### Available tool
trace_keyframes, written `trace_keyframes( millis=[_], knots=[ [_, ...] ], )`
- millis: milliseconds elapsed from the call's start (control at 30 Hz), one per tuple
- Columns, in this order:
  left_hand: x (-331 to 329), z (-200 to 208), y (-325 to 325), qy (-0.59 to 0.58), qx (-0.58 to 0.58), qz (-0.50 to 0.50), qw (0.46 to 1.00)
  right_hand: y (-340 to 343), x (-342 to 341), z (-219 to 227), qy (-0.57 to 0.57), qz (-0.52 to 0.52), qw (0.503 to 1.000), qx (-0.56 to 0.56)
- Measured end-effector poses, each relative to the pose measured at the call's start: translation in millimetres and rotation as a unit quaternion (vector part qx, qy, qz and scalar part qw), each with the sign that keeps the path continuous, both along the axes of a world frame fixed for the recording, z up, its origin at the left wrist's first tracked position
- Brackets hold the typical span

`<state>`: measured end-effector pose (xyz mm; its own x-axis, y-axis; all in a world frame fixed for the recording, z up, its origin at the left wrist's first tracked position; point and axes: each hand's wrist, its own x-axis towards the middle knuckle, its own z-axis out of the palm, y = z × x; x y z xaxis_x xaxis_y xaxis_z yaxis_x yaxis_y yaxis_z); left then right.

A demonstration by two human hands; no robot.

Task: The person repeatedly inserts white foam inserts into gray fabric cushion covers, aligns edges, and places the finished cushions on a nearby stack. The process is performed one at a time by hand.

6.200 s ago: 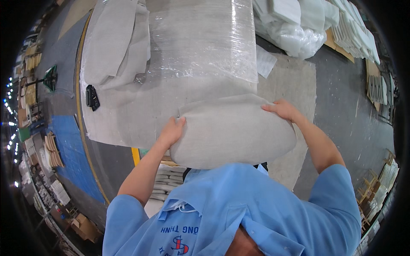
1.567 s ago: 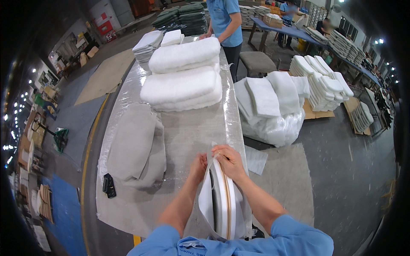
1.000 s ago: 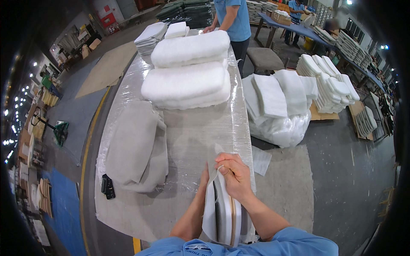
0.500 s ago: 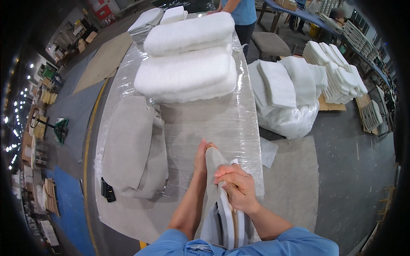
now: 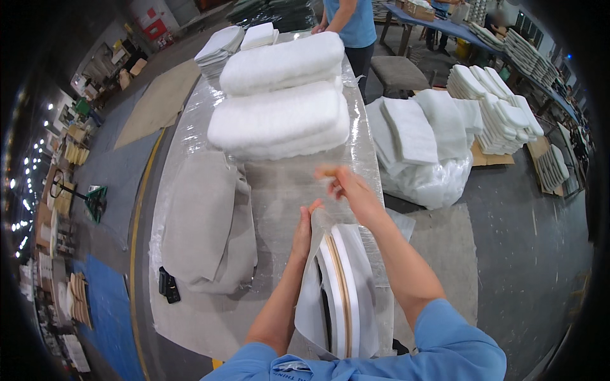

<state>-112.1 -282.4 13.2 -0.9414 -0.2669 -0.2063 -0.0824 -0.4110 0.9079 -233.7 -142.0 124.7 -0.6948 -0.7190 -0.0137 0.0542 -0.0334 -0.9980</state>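
Note:
My left hand (image 5: 306, 230) is closed on the far end of a grey fabric cover (image 5: 323, 221), against its left side. Inside the cover stands a curved padded panel (image 5: 346, 286) on edge, with white layers either side of a thin tan board. Its near end reaches my body. Pale cloth flaps hang open along both sides, and a dark strip shows on the left. Raised beyond the cover, my right hand (image 5: 353, 190) touches nothing; its fingers are apart and slightly blurred.
Folded grey fabric (image 5: 200, 219) lies at left on the plastic-covered table (image 5: 279, 190), beside a small black object (image 5: 168, 284). White batting rolls (image 5: 276, 117) lie farther back. Right of the table sits a plastic-wrapped batting pile (image 5: 419, 140). A co-worker (image 5: 352, 25) stands at the far end.
My right hand has let go of the cover and moved away and up. The cover's sides have spread, showing more of the panel's layers. My left hand stays at the far end.

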Motion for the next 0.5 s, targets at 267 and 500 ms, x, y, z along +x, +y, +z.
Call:
trace_keyframes(
  millis=[267,500],
  knots=[
    [-13.1,16.7,-7.3,0.061,-0.056,-0.002,0.997,-62.4,24.9,-30.5,-0.090,0.031,0.995,-0.010],
    [-27.7,56.6,7.5,0.022,-0.121,-0.024,0.992,-52.7,28.3,-61.0,-0.048,-0.008,0.995,-0.090]
  ],
)
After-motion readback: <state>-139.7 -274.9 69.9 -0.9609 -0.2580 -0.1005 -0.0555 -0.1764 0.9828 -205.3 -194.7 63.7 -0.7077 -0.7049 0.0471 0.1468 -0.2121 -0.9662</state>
